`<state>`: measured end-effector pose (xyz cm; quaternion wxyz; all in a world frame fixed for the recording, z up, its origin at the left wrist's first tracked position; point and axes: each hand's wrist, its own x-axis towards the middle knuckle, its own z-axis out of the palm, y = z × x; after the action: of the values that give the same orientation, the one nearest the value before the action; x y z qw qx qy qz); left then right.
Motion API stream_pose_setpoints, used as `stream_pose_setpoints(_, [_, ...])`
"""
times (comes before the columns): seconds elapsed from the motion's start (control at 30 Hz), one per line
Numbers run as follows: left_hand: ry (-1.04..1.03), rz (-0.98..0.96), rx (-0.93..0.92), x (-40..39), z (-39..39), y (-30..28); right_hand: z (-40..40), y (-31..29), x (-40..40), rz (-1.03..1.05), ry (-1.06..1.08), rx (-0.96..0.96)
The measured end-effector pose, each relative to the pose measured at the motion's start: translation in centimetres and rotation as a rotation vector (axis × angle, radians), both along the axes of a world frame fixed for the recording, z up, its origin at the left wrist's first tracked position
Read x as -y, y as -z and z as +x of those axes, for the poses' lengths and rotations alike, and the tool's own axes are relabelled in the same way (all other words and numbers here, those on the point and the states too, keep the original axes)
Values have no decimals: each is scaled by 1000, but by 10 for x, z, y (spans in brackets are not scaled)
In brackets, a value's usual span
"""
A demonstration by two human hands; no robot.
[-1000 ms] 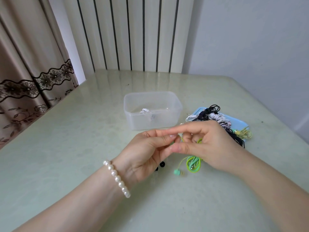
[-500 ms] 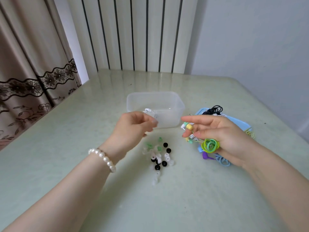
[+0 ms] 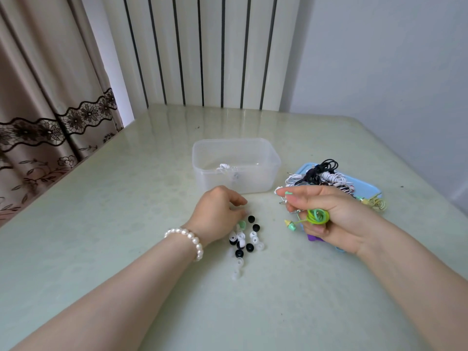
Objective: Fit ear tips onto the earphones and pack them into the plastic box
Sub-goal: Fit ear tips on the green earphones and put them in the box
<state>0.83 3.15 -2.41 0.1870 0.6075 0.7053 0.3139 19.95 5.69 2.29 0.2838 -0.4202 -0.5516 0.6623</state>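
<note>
From the head camera: the left hand (image 3: 219, 214) has dropped from up by the plastic box (image 3: 236, 165) half a second ago down to the table (image 3: 106, 224), and it now sits right at the near-left edge of the scattered ear tips (image 3: 244, 240). Its fingers are curled downward, the tips touching the table among the tips; whether they have pinched one, I cannot tell. A pearl bracelet (image 3: 188, 240) rings that wrist.

The right hand (image 3: 326, 211) has barely shifted; it is raised over the table to the right of the ear tips, fingers wrapped round the coiled green earphones (image 3: 316, 216). One earbud shows at the fingertips, and the other dangles on its lead just left of the coil, a yellowish cone on its end.

No brand, label or writing can be read anywhere.

The plastic box stands open beyond the hands, a white earphone (image 3: 224, 167) lying inside. To its right a blue lid (image 3: 364, 184) carries a tangle of black and white earphones (image 3: 319, 173). The ear tips, black, white, clear and one green, lie loose between the two hands.
</note>
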Motion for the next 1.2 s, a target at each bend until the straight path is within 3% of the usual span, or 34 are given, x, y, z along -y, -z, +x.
stream_pose_setpoints(0.13, [-7,34,-14,-2,0,4,-2,3,3,137,-15,155])
stream_pose_setpoints(0.2, [-22,73,105,0,0,1,-3,3,5,196,-23,168])
stream_pose_setpoints(0.4, [80,-3,1045,24,10,-30,-3,-3,9,330,-43,103])
stream_pose_setpoints(0.5, [128,-111,1301,36,18,-39,-5,-4,13,416,-20,46])
stream_pose_setpoints(0.93, [81,-139,1292,39,24,-36,-12,-4,22,565,64,-53])
stream_pose_setpoints(1.2, [47,-174,1292,39,27,-35,-14,-1,21,701,110,37])
